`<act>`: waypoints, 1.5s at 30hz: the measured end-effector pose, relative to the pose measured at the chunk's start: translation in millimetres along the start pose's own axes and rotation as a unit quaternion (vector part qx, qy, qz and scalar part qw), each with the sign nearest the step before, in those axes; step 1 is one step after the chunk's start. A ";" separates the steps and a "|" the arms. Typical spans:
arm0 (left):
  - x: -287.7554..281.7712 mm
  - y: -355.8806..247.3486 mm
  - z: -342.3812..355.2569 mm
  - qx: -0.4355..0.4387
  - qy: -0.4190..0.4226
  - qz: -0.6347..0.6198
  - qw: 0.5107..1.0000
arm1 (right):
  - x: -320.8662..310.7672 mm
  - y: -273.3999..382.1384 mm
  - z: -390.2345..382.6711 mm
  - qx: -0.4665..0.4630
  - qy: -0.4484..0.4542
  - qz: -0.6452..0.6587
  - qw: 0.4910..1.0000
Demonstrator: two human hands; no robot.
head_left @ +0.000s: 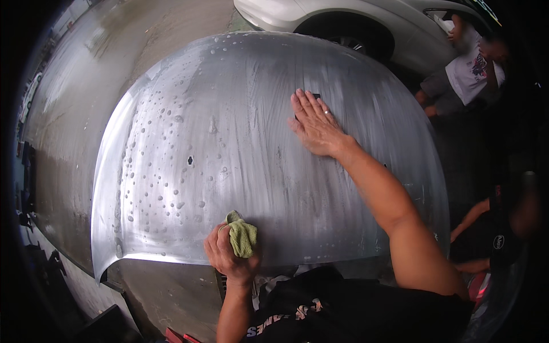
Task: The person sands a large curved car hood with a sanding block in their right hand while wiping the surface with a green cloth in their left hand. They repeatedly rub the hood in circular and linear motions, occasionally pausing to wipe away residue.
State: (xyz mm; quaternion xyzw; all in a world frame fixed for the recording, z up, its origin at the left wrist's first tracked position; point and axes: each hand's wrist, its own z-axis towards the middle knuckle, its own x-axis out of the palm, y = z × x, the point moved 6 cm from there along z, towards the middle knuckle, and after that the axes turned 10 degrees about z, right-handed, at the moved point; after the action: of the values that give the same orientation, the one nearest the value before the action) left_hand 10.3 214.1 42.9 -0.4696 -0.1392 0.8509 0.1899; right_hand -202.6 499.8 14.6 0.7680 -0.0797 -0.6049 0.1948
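Observation:
A silvery curved metal hood [154,206] fills the middle of the head view, streaked wet across the centre and right, with water drops on the left and a small cutout. My left hand [227,251] is closed around a crumpled olive-green cloth [243,237] at the hood's near edge. Higher up and right of centre, my right hand [313,123] lies with flattened fingers over a small dark pad [316,96], pressed on the hood; most of the pad is hidden under the fingers.
A white car [412,34] stands beyond the hood. At upper right is a person [463,74] in a white T-shirt; at lower right, another person's arm [472,214] is near the hood's edge. Wet concrete floor [68,160] surrounds the left side, with dark objects along the far left.

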 end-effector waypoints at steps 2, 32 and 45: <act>4.3 -1.8 2.6 0.008 0.003 0.000 1.000 | 35.7 31.0 -97.1 -0.050 0.014 -0.021 0.998; 8.9 -7.6 5.4 0.020 -0.002 -0.002 1.000 | 60.6 62.1 -197.9 -0.123 0.044 -0.075 0.989; -4.0 -0.3 -4.5 0.015 -0.016 0.020 1.000 | -58.8 -92.0 162.0 0.127 -0.071 0.015 0.989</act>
State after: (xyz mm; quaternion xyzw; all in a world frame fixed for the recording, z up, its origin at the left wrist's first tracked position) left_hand 16.1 212.9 43.6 -0.4559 -0.1204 0.8637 0.1780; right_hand -383.6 571.9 -0.2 0.7400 -0.1808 -0.6402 0.0987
